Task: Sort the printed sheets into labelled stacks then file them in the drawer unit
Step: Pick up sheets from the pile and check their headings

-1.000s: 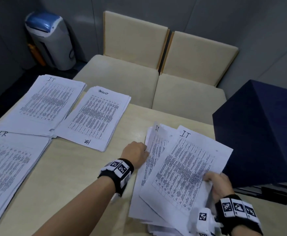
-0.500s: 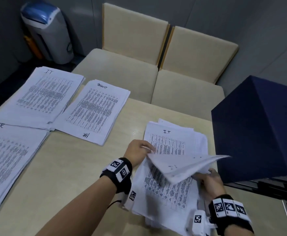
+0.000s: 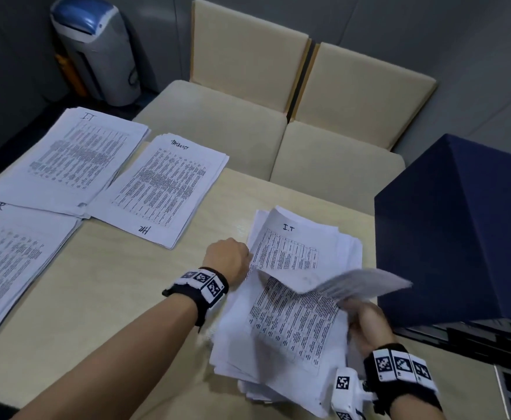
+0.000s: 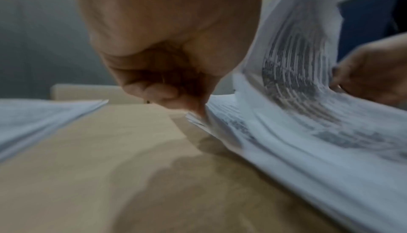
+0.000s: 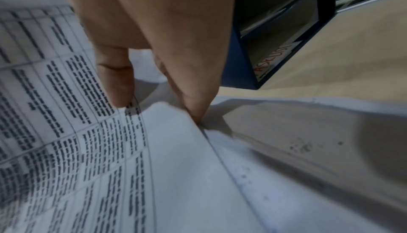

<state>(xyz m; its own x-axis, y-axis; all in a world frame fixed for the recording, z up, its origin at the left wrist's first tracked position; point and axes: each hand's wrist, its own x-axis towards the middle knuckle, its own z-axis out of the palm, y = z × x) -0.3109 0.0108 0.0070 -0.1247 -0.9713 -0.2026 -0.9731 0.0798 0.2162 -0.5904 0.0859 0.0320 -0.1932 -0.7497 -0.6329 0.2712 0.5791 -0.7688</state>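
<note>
An unsorted pile of printed sheets (image 3: 293, 334) lies at the table's right, and its top page is marked "I.T". One loose sheet (image 3: 357, 283) curls above it, blurred. My left hand (image 3: 233, 257) pinches that sheet's left edge with curled fingers (image 4: 158, 92). My right hand (image 3: 364, 319) pinches its near right edge between thumb (image 5: 116, 83) and forefinger. Sorted stacks lie at the left: IT (image 3: 75, 159), TASKLIST (image 3: 169, 189) and HR (image 3: 5, 262). The dark blue drawer unit (image 3: 460, 237) stands just right of the pile.
Two beige chairs (image 3: 248, 116) stand against the table's far edge. A grey and blue bin (image 3: 96, 50) is on the floor at the back left. Bare tabletop (image 3: 111, 298) lies between the stacks and the pile. A drawer slot (image 5: 275, 48) carries a red label.
The sheet marked IT, held face up a second ago, has been lifted and bent over toward the right. Another I.T page now shows on the pile. Both hands kept their hold.
</note>
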